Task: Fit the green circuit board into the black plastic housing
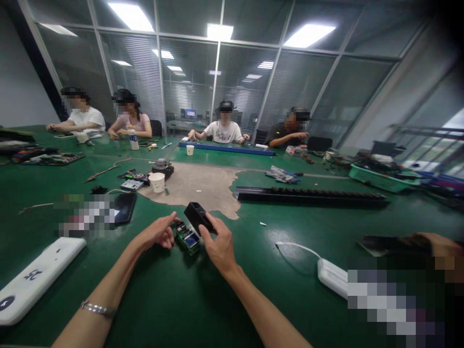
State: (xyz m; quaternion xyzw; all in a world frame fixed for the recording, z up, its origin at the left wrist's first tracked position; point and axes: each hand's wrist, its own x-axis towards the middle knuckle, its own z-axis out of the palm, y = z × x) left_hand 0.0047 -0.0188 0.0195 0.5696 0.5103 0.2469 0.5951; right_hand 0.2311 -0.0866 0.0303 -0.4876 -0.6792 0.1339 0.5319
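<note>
My right hand (220, 244) grips a black rectangular plastic housing (197, 216) between thumb and fingers, tilted above the table. Just below and left of it is a green circuit board (183, 233) with a small blue-grey display (191, 240). Beside the board's left edge is my left hand (161, 233), its upper finger stretched toward the board's far end and the others loosely curled. Whether those fingertips touch the board is hard to make out. A metal bracelet (97, 308) circles my left wrist.
Around my hands on the green table (174, 304) are a white power bank (39, 280), a dark phone (125, 208), a paper cup (157, 182), a long black rail (311, 195) and a white cabled block (331, 275). A co-worker's hand (440, 244) reaches in at right. Several people sit opposite.
</note>
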